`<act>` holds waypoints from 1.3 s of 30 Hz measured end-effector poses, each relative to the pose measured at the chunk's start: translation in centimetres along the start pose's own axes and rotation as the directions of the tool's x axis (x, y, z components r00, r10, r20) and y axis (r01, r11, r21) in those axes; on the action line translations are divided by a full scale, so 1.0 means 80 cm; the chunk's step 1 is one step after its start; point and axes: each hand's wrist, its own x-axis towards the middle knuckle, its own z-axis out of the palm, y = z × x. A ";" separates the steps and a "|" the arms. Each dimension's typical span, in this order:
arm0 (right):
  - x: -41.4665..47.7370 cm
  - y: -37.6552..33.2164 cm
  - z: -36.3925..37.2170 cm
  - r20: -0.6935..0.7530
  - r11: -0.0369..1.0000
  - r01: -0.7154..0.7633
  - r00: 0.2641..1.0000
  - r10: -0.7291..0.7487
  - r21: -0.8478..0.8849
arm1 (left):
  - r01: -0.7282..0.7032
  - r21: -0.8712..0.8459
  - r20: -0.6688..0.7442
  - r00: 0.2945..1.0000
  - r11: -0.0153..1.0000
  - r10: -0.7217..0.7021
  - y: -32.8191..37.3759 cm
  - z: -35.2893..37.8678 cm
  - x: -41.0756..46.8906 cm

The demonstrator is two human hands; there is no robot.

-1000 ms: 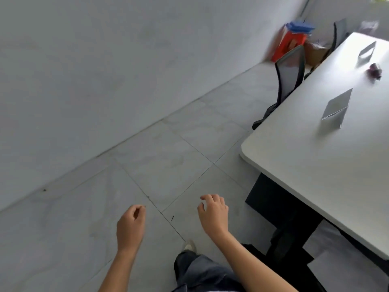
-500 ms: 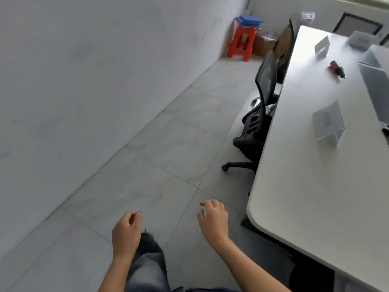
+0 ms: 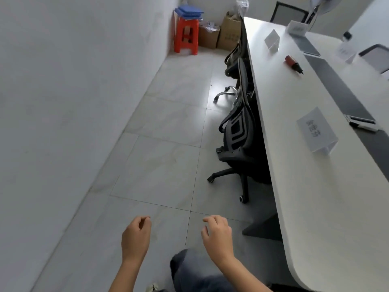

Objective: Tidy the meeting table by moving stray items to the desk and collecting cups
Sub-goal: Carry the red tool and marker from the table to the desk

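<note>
The long white meeting table [image 3: 299, 186] runs along the right side. On it lie a red marker-like item [image 3: 293, 63] and a small dark and white object [image 3: 361, 122] near the table's dark centre strip. Two clear name-card stands [image 3: 316, 131] [image 3: 272, 40] stand on the tabletop. My left hand [image 3: 135, 237] and my right hand [image 3: 217, 234] hang in front of me above the floor, left of the table's near end. Both hold nothing, with fingers loosely curled. No cup shows.
Black office chairs [image 3: 237, 140] are tucked under the table's left edge. A red stool [image 3: 186, 35] with blue folders and cardboard boxes [image 3: 219, 33] stand in the far corner. A grey wall bounds the left; a tiled floor aisle [image 3: 168, 144] runs between wall and chairs.
The view has swung to the right along the table, bringing the chairs, the marker and the far corner into sight. My hands stay low and empty in front of me.
</note>
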 end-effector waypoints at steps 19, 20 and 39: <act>0.457 -0.064 -0.044 0.009 0.994 -0.004 1.000 0.003 0.110 | -0.125 0.131 0.078 0.990 0.983 0.115 0.231 0.114 0.370; 0.474 -0.063 -0.044 0.015 0.995 -0.011 1.000 0.010 0.103 | -0.112 0.132 0.077 0.992 0.985 0.102 0.240 0.119 0.388; 0.904 -0.137 -0.137 -0.542 0.991 -0.137 0.832 0.116 0.000 | -0.311 0.109 0.295 0.917 0.944 0.268 0.538 0.255 0.853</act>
